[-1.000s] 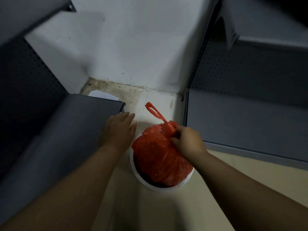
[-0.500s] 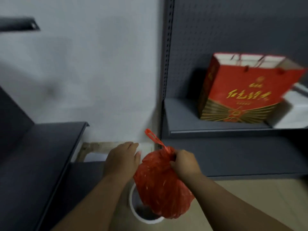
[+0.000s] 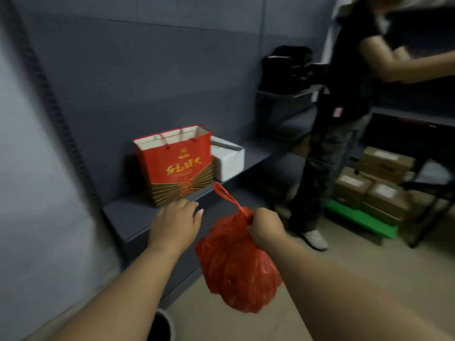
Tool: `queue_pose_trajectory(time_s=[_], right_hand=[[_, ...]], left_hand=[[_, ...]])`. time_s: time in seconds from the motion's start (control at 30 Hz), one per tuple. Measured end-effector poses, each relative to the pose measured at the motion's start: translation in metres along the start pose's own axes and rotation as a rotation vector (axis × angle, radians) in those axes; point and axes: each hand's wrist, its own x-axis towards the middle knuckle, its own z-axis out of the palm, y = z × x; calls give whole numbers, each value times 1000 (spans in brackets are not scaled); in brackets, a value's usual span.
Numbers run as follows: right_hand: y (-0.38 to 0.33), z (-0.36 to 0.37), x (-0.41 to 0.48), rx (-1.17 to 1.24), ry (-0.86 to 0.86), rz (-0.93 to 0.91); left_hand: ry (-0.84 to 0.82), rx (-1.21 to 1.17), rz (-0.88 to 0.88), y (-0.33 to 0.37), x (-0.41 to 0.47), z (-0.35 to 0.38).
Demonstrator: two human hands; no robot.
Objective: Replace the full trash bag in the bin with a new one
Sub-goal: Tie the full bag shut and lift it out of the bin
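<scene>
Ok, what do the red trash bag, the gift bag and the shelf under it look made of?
Trash bag: thin red plastic film, slightly glossy; it crumples and sags below the gripping right hand. Gift bag: probably stiff coated paper; flat panels, crisp folds, cord handles, gold print. Shelf: matte dark grey, likely painted metal; thin flat edge, blur leaves it open.

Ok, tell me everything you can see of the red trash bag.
The red trash bag is thin, crinkled, glossy plastic, bulging full and gathered shut at the neck. A red loop handle sticks up and leftward above the neck. The right hand grips that neck, and the bag hangs below it in the air, apart from the open left hand.
</scene>
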Motion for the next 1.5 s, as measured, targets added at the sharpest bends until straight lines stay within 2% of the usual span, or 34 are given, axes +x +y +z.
queue_pose_trajectory(time_s=[0.3, 0.5, 0.7, 0.9, 1.23, 1.5], right_hand=[[225, -136, -101, 82, 220, 497], [379, -224, -205, 111, 362, 790], [511, -292, -328, 75, 470, 1037], [601, -327, -452, 62, 591, 1314], [700, -365, -624, 204, 873, 1723], [783, -399, -721, 246, 1054, 2037]], left_hand=[[-88, -170, 478, 285, -2, 29], [-171, -252, 800, 502, -60, 49], [-244, -305, 1030, 686, -145, 56], [-313, -361, 1259, 821, -239, 51], [-366, -401, 1639, 1000, -372, 51], [-302, -410, 1928, 1151, -458, 46]])
